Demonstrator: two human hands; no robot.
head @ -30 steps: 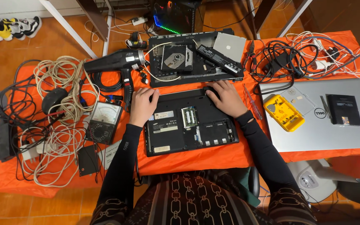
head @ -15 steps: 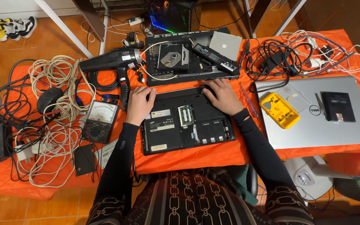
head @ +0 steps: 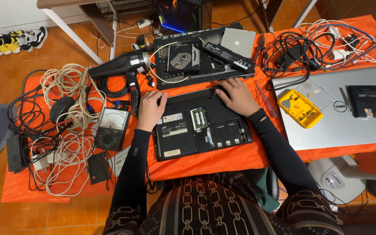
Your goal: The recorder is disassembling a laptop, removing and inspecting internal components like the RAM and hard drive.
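An opened black laptop lies bottom-up on the orange cloth in front of me, its green memory board exposed. My left hand rests on the laptop's far left corner, fingers curled over the edge. My right hand lies flat on its far right edge, next to where a second stripped laptop base with a disc drive begins. Neither hand holds a tool.
A black heat gun and an analog meter sit to the left among tangled cables. To the right lie a red-handled screwdriver, a yellow parts tray, a closed silver laptop, and more cables.
Both hands stay on the laptop's far edge. The view has shifted slightly, so the table sits a little lower in the picture than one second ago.
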